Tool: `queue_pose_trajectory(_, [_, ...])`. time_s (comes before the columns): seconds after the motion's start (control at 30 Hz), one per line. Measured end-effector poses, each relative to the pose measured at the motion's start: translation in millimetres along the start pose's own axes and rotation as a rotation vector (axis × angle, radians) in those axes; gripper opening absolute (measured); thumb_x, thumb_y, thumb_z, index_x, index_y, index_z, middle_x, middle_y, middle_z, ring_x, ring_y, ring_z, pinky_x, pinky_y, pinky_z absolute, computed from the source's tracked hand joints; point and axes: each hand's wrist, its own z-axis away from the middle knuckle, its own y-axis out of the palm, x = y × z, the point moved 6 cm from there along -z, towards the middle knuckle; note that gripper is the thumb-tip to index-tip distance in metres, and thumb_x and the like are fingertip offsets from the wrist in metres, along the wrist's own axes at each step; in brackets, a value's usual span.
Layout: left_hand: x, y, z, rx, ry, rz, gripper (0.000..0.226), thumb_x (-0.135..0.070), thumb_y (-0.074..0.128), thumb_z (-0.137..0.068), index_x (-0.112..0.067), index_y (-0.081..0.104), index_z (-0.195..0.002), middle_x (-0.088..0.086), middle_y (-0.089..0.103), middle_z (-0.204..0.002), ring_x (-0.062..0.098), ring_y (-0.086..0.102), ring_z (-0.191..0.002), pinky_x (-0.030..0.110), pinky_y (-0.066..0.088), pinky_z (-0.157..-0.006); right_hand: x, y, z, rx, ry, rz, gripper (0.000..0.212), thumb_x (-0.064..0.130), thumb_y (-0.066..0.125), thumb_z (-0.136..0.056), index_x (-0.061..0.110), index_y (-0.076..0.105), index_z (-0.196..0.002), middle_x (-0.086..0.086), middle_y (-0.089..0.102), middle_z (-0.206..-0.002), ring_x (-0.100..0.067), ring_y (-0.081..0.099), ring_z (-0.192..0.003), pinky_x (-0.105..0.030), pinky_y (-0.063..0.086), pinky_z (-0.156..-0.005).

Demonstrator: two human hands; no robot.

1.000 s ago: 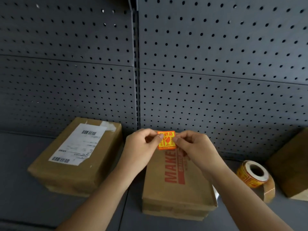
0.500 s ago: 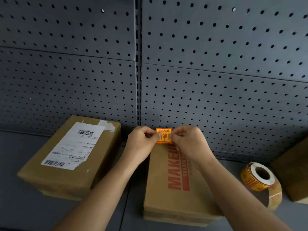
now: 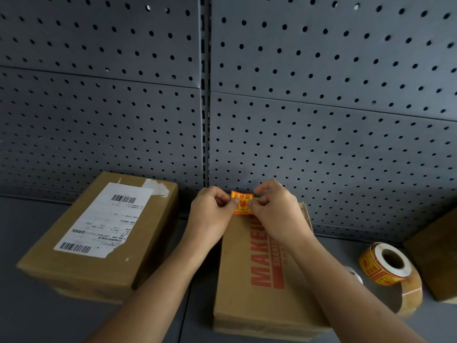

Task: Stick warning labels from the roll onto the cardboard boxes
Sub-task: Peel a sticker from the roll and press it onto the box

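Note:
A small orange and yellow warning label [image 3: 242, 203] is held over the far end of the middle cardboard box [image 3: 259, 280], which carries red printed lettering. My left hand [image 3: 210, 214] pinches the label's left edge and my right hand [image 3: 274, 214] pinches its right edge. Whether the label touches the box top I cannot tell. The roll of labels [image 3: 385, 264] lies on the shelf to the right of this box, with a strip of backing paper curling off it.
A second cardboard box [image 3: 153, 243] with a white shipping label stands to the left. Part of a third box [image 3: 435, 258] shows at the right edge. All rest on a dark grey shelf [image 3: 37, 305] backed by a perforated metal panel [image 3: 321, 120].
Both hands have carried the label slightly away from me toward the far end of the middle box, and lower. The grip on it is unchanged.

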Motion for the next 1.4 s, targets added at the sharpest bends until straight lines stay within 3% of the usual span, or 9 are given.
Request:
queue_pose_trajectory(0.3, [-1.4, 2.1, 0.0, -0.040, 0.041, -0.058, 0.020, -0.025, 0.077, -0.088, -0.019, 0.060, -0.079, -0.002, 0.053, -0.088, 0.004, 0.051, -0.069, 0.007, 0.040, -0.060, 3.6, 3.1, 1.5, -0.036, -0.050, 0.078, 0.017, 0.016, 0.062, -0.096, 0.020, 0.058, -0.112, 0.000, 0.067, -0.075, -0.013, 0.066, -0.072, -0.019, 0.050, -0.057])
queue_pose_trajectory(0.5, [-1.3, 1.1, 3.4, -0.070, 0.054, -0.097, 0.019, -0.029, 0.076, -0.088, -0.019, 0.061, -0.088, -0.006, 0.053, -0.092, 0.000, 0.052, -0.075, 0.011, 0.037, -0.060, 5.3, 4.9, 2.8, -0.037, -0.072, 0.134, 0.019, 0.014, 0.060, -0.095, 0.019, 0.059, -0.113, 0.005, 0.065, -0.074, -0.011, 0.064, -0.063, -0.016, 0.049, -0.051])
queue_pose_trajectory(0.63, [6.5, 1.4, 1.9, -0.066, 0.006, -0.021, 0.029, -0.031, 0.078, -0.086, -0.021, 0.054, -0.100, -0.005, 0.054, -0.098, 0.007, 0.053, -0.086, 0.015, 0.039, -0.066, 7.7, 8.2, 4.9, -0.048, -0.105, 0.213, 0.020, 0.016, 0.058, -0.095, 0.020, 0.055, -0.115, 0.002, 0.066, -0.078, -0.018, 0.066, -0.062, -0.035, 0.058, -0.056])
queue_pose_trajectory(0.83, [11.1, 14.9, 8.9, 0.091, -0.168, 0.259, 0.030, -0.031, 0.062, -0.099, -0.030, 0.055, -0.128, -0.013, 0.061, -0.115, 0.005, 0.060, -0.101, 0.020, 0.046, -0.079, 12.4, 2.4, 13.1, -0.129, -0.141, 0.554, 0.033, 0.035, 0.051, -0.096, 0.024, 0.055, -0.126, 0.004, 0.064, -0.114, -0.019, 0.063, -0.099, -0.031, 0.047, -0.067])
queue_pose_trajectory(1.0, [13.3, 19.3, 9.5, 0.141, -0.232, 0.289, 0.015, -0.039, 0.054, -0.101, -0.034, 0.065, -0.110, -0.008, 0.069, -0.104, 0.011, 0.066, -0.095, 0.039, 0.056, -0.089, 3.4, 4.7, 9.0, -0.133, -0.087, 0.599, 0.041, 0.048, 0.044, -0.098, 0.027, 0.054, -0.132, 0.003, 0.057, -0.129, -0.024, 0.046, -0.123, -0.042, 0.035, -0.104])
queue_pose_trajectory(1.1, [14.7, 19.5, 7.3, 0.117, -0.217, 0.236, 0.020, -0.050, 0.055, -0.097, -0.033, 0.065, -0.103, -0.008, 0.069, -0.101, 0.013, 0.066, -0.096, 0.041, 0.055, -0.089, -4.0, 14.1, 4.9, -0.069, -0.045, 0.632, 0.049, 0.057, 0.035, -0.100, 0.026, 0.055, -0.132, 0.001, 0.058, -0.133, -0.026, 0.045, -0.128, -0.046, 0.027, -0.111])
queue_pose_trajectory(1.2, [12.4, 19.2, 6.3, 0.107, -0.184, 0.162, 0.025, -0.049, 0.053, -0.100, -0.029, 0.064, -0.110, -0.007, 0.067, -0.103, 0.014, 0.064, -0.099, 0.037, 0.053, -0.087, -7.9, 20.5, 2.2, -0.018, -0.032, 0.696, 0.057, 0.061, 0.026, -0.101, 0.023, 0.055, -0.132, -0.001, 0.058, -0.134, -0.027, 0.045, -0.130, -0.048, 0.021, -0.116])
queue_pose_trajectory(1.33, [8.8, 18.0, 6.1, 0.101, -0.127, 0.048, 0.028, -0.040, 0.042, -0.107, -0.026, 0.060, -0.122, -0.003, 0.065, -0.109, 0.017, 0.061, -0.099, 0.037, 0.050, -0.086, -7.9, 21.6, 1.7, -0.040, -0.048, 0.703, 0.047, 0.051, 0.026, -0.104, 0.024, 0.057, -0.128, -0.001, 0.059, -0.131, -0.027, 0.047, -0.127, -0.048, 0.023, -0.115])
queue_pose_trajectory(1.4, [9.2, 17.4, 6.2, 0.100, -0.111, 0.038, 0.028, -0.038, 0.039, -0.108, -0.025, 0.060, -0.122, -0.005, 0.064, -0.107, 0.008, 0.059, -0.091, 0.030, 0.049, -0.077, -8.9, 21.0, 1.3, -0.048, -0.048, 0.682, 0.043, 0.045, 0.027, -0.105, 0.025, 0.057, -0.126, 0.000, 0.060, -0.131, -0.026, 0.048, -0.127, -0.047, 0.023, -0.115])
